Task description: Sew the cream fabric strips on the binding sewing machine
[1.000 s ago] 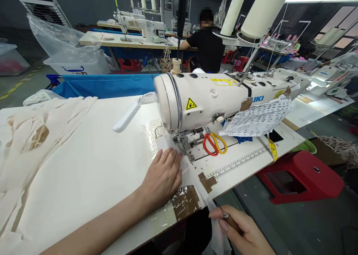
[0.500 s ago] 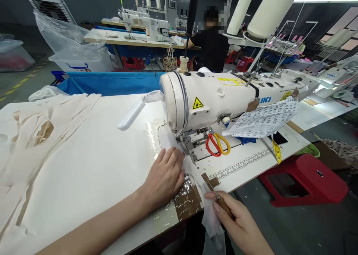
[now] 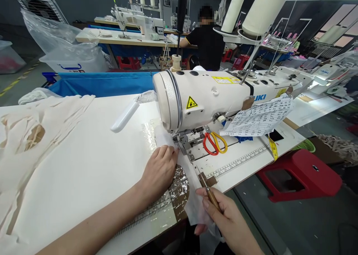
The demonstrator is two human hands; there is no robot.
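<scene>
A white sewing machine (image 3: pixel 195 98) stands over the white table. My left hand (image 3: pixel 160 167) lies just in front of its needle area, fingers curled together on the edge of a thin white cloth (image 3: pixel 194 206). The cloth runs from the needle area over the table's front edge. My right hand (image 3: pixel 220 210) grips a wooden-handled awl (image 3: pixel 212 200), its metal tip pointing up toward the machine, and the cloth hangs beside its fingers. Red and yellow scissors (image 3: pixel 214 143) rest on the machine bed.
Beige fabric (image 3: pixel 41 135) is spread at the left. A white plastic piece (image 3: pixel 125 117) lies behind my left hand. Paper with writing (image 3: pixel 258 117) hangs on the machine. A red stool (image 3: pixel 304 175) stands at the right. A person in black (image 3: pixel 207 42) sits beyond.
The cloth's hanging part has swung left and spread out. My left hand has closed up more, and my right hand with the awl is slightly further left. The whole view has shifted a little.
</scene>
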